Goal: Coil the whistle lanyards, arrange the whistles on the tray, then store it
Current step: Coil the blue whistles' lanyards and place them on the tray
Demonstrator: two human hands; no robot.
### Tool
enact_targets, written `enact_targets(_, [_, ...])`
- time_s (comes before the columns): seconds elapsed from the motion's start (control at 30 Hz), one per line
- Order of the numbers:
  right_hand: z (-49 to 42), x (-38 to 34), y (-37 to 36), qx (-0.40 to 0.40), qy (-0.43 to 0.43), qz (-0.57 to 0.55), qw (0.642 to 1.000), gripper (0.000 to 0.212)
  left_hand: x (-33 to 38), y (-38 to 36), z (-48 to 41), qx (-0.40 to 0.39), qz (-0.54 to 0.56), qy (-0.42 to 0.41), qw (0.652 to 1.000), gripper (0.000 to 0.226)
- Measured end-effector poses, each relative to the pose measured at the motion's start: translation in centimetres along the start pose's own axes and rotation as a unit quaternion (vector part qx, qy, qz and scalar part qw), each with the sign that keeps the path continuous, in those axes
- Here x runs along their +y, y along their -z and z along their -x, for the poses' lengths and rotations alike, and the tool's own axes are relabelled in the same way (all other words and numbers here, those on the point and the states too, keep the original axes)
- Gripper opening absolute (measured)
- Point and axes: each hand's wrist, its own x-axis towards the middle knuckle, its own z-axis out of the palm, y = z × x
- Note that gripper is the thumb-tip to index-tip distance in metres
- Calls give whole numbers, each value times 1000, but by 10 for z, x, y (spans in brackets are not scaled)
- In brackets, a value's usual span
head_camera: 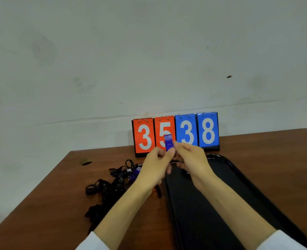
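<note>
A blue whistle (168, 142) stands upright between my two hands, raised above the table in front of the scoreboard. My left hand (155, 166) pinches its lower end with thumb and fingers. My right hand (191, 159) pinches it from the right side, fingers curled. A thin metal ring or wire shows between the hands. A black tray (239, 181) lies on the table under and to the right of my hands. A tangled pile of black lanyards with purple whistles (113, 184) lies left of the tray.
A flip scoreboard (175, 133) reading 35 in red and 38 in blue stands at the table's back edge against a pale wall. The brown wooden table (55, 204) ends at the left, with a small hole (85, 162) near that edge.
</note>
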Motion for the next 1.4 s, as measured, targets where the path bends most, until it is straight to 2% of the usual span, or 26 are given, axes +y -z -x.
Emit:
enact_targets(0.1, [7, 3, 5, -35, -36, -92, 994, 18, 0, -6, 4, 24, -55, -61, 996, 31])
enact_targets(0.17, [14, 9, 10, -80, -55, -127, 987, 17, 0, -7, 7, 4, -71, -50, 996, 36])
enact_targets(0.23, [17, 17, 17, -89, -69, -151, 982, 23, 0, -4, 7, -72, -81, -20, 994, 35])
enact_targets(0.3, [19, 20, 24, -65, -75, -191, 977, 28, 2, 4, 6, -177, -65, 24, 982, 26])
enact_targets(0.37, [20, 19, 33, -40, -83, -222, 971, 31, 4, 16, 4, -237, -67, 58, 968, 18])
enact_targets(0.43, [22, 20, 42, -29, -72, -193, 978, 30, 8, 30, 1, -255, -95, 77, 959, 18])
enact_targets(0.6, [32, 25, 48, -16, -40, 14, 999, 29, 15, 65, -2, -295, -218, 59, 928, 20])
enact_targets(0.7, [38, 26, 42, -65, 23, 200, 977, 30, 14, 72, -3, -286, -260, -35, 922, 11])
enact_targets(0.77, [41, 27, 37, -112, 42, 267, 956, 34, 13, 68, -2, -280, -250, -95, 922, 5])
enact_targets(0.9, [44, 21, 38, -184, -15, 170, 968, 23, 12, 55, -3, -206, -230, -150, 939, 10])
enact_targets(0.97, [45, 18, 39, -206, -35, 136, 968, 18, 9, 51, -4, -172, -189, -140, 957, 10])
enact_targets(1.07, [48, 14, 39, -223, -28, 88, 970, 12, 0, 44, -3, -169, -144, -100, 970, 11])
enact_targets(1.17, [48, 10, 41, -184, -9, 27, 982, 9, -7, 36, -3, -191, -104, -70, 974, 16])
enact_targets(1.27, [44, 10, 44, -120, 12, -9, 993, 11, -8, 30, -1, -246, -43, -35, 968, 20])
enact_targets(1.4, [38, 18, 46, 4, 31, 0, 1000, 14, -7, 18, 3, -290, -77, -37, 953, 26])
